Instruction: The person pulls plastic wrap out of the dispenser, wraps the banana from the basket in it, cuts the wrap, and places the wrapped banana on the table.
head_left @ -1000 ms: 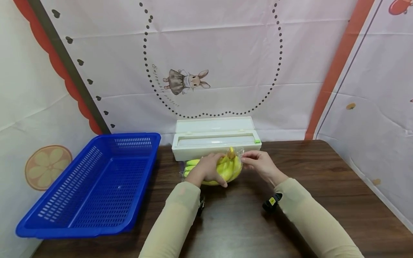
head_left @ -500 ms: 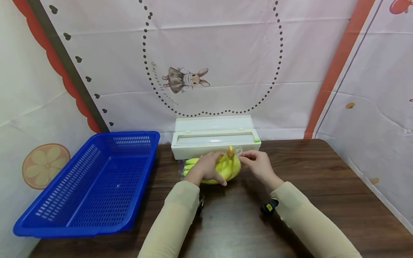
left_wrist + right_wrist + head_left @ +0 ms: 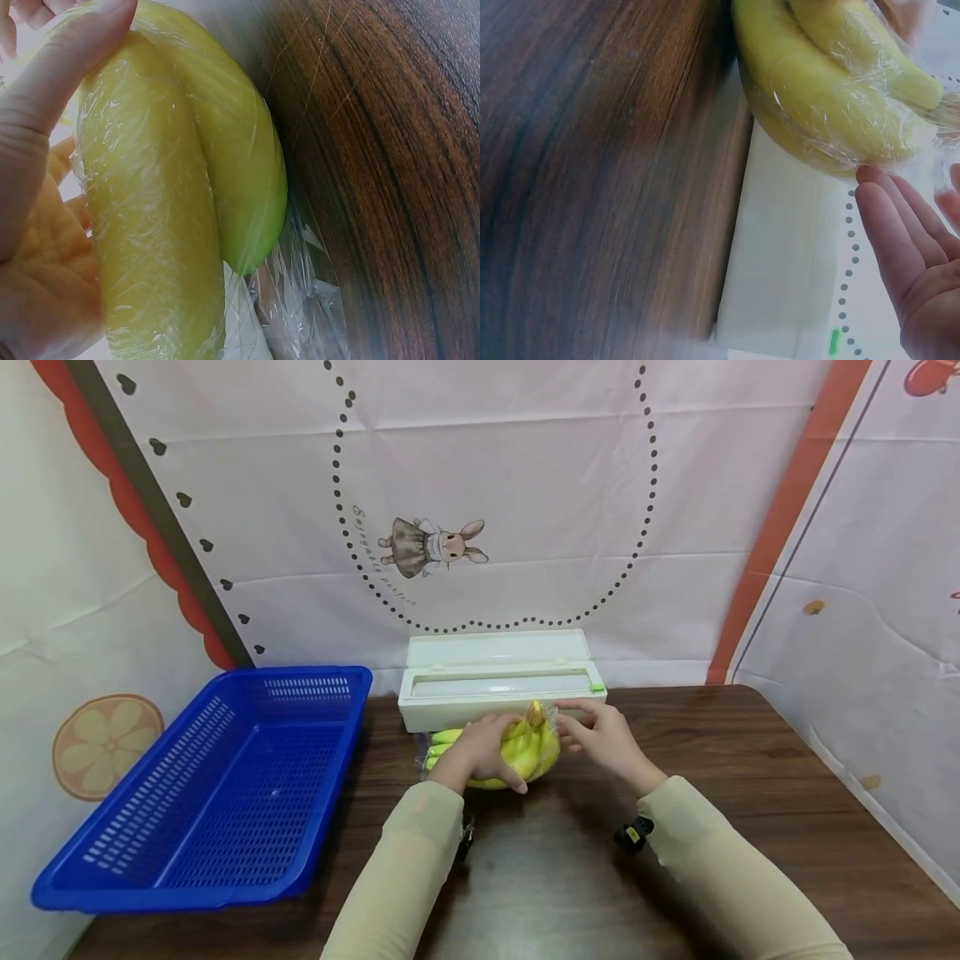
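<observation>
A bunch of bananas (image 3: pixel 529 754) lies on the dark wooden table, wrapped in clear cling film. My left hand (image 3: pixel 483 750) grips the bunch from above, its thumb along the near side. The left wrist view shows that thumb pressed on the film-covered bananas (image 3: pixel 150 187), with loose cling film (image 3: pixel 300 300) bunched past a green banana tip. At the stem end is my right hand (image 3: pixel 602 739), its fingers fairly straight beside the gathered film. In the right wrist view, fingertips (image 3: pixel 870 176) of that hand touch or nearly touch the wrapped bananas (image 3: pixel 832 112).
Right behind the bananas stands a white cling film box (image 3: pixel 487 714), lid raised, a roll inside and a green piece at its right end. A blue perforated basket (image 3: pixel 311 852) is on the left. Printed cloth (image 3: pixel 525 485) hangs behind the table (image 3: pixel 720 793).
The right hand was pinching the film by the stem; its fingers have since spread and its index finger reaches out along the film. The left hand keeps its grip on the bananas.
</observation>
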The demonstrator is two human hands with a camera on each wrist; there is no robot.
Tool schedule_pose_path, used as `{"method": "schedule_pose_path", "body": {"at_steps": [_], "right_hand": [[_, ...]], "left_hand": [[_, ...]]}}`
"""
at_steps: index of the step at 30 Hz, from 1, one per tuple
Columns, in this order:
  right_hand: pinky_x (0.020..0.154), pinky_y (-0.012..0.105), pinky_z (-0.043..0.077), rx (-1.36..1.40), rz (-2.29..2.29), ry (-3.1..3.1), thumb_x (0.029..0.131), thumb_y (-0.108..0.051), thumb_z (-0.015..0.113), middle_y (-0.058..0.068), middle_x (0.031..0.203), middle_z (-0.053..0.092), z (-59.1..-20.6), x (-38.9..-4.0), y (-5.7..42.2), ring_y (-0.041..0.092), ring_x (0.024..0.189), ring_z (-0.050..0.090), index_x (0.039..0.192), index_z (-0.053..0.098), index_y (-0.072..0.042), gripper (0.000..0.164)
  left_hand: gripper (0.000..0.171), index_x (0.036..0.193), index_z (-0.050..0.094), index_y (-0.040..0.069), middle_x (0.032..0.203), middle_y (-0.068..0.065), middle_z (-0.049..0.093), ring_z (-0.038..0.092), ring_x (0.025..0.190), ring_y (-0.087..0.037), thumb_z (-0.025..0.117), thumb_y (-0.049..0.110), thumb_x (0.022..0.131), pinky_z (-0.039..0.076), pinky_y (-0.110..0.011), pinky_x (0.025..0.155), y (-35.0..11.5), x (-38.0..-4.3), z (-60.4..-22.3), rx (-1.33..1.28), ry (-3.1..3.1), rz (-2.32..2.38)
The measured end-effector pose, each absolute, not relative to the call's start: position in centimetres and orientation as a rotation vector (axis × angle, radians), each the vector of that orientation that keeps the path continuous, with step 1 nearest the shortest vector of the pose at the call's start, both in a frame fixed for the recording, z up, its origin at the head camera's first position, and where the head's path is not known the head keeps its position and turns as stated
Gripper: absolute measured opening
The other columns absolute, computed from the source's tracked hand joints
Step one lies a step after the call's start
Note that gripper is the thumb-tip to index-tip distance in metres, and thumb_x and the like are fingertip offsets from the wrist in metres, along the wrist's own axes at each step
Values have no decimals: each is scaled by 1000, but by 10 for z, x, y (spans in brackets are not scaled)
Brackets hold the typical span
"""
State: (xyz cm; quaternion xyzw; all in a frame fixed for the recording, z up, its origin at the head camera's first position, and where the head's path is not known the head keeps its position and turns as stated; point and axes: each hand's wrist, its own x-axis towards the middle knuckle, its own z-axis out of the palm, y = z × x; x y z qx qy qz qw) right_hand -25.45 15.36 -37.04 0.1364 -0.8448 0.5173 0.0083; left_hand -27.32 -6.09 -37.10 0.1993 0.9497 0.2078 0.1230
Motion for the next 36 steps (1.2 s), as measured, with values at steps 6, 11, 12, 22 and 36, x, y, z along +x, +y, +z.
{"method": "schedule_pose_path", "body": {"at_steps": [6,11,12,22,36], "right_hand": [[62,32,57,399,1620,-2623,96,-14,54,25,94,69,-370,-255,150,39,82,69,111,63,5,26],[65,40,57,362,1584,-2631,95,-19,56,19,89,70,-370,-256,147,31,77,69,100,66,2,23],[65,43,57,346,1582,-2637,95,-19,57,18,88,69,-370,-257,146,30,76,69,99,66,1,23],[59,31,56,196,1444,-2734,93,-19,58,13,89,67,-370,-261,137,22,69,65,95,69,-2,20],[65,30,55,383,1043,-2671,92,-12,60,14,106,69,-374,-249,131,26,86,68,108,69,-3,21]], "left_hand": [[104,147,33,22,147,-9,39,37,135,-29,88,40,61,18,-49,116,-62,-274,-371,589,2772,609],[103,146,33,23,146,-9,40,38,134,-29,88,39,61,19,-49,116,-62,-273,-371,594,2772,616],[103,146,33,24,146,-9,40,38,134,-30,88,40,61,19,-49,116,-61,-273,-371,595,2772,614],[102,145,34,26,145,-8,40,39,132,-32,88,40,60,29,-49,111,-60,-273,-372,585,2781,591],[101,145,34,26,146,-7,39,37,134,-32,88,42,61,27,-50,112,-56,-272,-370,581,2788,524]]}}
